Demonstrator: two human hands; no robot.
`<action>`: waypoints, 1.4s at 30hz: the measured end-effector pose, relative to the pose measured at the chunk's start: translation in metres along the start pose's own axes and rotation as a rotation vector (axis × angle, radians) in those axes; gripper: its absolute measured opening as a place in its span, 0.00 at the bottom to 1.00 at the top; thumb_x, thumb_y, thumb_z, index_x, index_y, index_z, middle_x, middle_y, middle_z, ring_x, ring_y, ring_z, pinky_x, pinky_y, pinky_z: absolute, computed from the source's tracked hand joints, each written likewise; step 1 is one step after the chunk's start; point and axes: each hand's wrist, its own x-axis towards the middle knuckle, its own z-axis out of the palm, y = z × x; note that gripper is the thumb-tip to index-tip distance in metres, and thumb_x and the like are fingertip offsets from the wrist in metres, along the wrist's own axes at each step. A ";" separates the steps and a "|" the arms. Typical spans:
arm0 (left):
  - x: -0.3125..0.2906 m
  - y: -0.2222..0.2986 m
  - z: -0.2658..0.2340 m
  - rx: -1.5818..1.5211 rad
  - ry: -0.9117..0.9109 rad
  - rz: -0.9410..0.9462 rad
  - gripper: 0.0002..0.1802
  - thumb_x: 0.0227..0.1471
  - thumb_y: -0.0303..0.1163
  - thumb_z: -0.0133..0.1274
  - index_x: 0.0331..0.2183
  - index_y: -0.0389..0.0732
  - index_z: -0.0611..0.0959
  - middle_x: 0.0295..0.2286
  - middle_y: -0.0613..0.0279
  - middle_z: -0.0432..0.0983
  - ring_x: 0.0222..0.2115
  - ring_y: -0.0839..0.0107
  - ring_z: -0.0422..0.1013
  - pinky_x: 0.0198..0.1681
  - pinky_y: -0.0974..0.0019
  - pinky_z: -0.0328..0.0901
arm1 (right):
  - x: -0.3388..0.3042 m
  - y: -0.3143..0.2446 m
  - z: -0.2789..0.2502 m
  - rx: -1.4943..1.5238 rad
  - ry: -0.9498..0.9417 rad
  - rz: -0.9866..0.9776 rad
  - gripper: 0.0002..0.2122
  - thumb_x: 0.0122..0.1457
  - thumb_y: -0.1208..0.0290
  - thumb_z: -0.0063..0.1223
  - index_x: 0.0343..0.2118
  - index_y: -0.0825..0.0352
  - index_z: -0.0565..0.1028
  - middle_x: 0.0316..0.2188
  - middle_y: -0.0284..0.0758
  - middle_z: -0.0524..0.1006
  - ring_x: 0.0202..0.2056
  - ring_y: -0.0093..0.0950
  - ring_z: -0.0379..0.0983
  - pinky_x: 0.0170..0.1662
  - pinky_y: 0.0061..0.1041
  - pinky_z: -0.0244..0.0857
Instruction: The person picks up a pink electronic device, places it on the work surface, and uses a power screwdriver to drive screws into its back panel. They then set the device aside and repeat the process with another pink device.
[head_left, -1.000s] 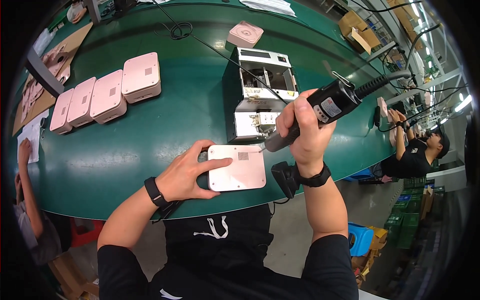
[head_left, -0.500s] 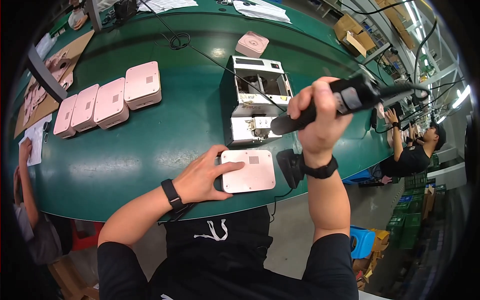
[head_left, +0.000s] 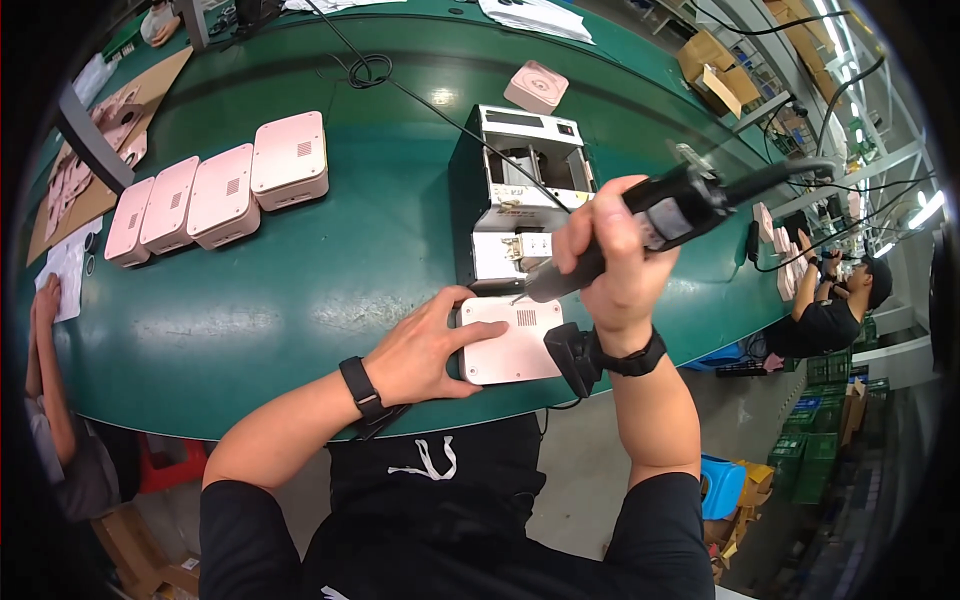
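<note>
A pale pink square box [head_left: 515, 352] with rounded corners, corner holes and a small slotted vent lies flat near the table's front edge. My left hand [head_left: 428, 345] grips its left side, the index finger lying across the top and the thumb at the near edge. My right hand [head_left: 622, 255] is wrapped round a black corded electric screwdriver [head_left: 680, 207], tilted with its tip down and left. That tip is over the box's far edge, near the far left corner; whether it touches is hard to tell. Just beyond stands a screw feeder [head_left: 512, 215], a grey-white machine with an open top.
Several pink boxes [head_left: 222, 195] stand in a row at the left. Another pink piece [head_left: 537, 86] sits behind the feeder. A black cable [head_left: 440, 115] crosses above the green table [head_left: 340, 270]. Co-workers sit at the far left and right; a blue stool [head_left: 722, 487] stands on the floor.
The screwdriver has come down and left, from in front of the feeder to over the pink box's far edge. My left hand keeps its hold on the box.
</note>
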 end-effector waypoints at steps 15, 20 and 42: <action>-0.001 0.000 0.002 0.009 0.005 0.004 0.40 0.33 0.38 0.70 0.53 0.57 0.77 0.52 0.51 0.60 0.51 0.50 0.65 0.53 0.54 0.65 | 0.000 0.008 -0.003 -0.041 0.033 0.039 0.06 0.61 0.70 0.48 0.34 0.67 0.66 0.15 0.35 0.67 0.14 0.25 0.63 0.19 0.27 0.60; 0.002 0.005 0.010 0.063 0.033 0.026 0.40 0.33 0.39 0.70 0.53 0.57 0.76 0.52 0.51 0.62 0.51 0.50 0.65 0.54 0.53 0.64 | 0.008 -0.017 -0.010 0.024 0.090 -0.070 0.06 0.61 0.70 0.48 0.34 0.67 0.67 0.15 0.35 0.67 0.14 0.26 0.63 0.19 0.28 0.61; 0.017 0.005 0.022 0.050 -0.003 0.055 0.43 0.32 0.39 0.71 0.55 0.57 0.74 0.52 0.50 0.62 0.55 0.50 0.60 0.58 0.52 0.58 | -0.017 0.008 0.017 -0.092 -0.097 0.044 0.06 0.58 0.75 0.48 0.34 0.70 0.65 0.16 0.34 0.68 0.16 0.24 0.65 0.21 0.26 0.63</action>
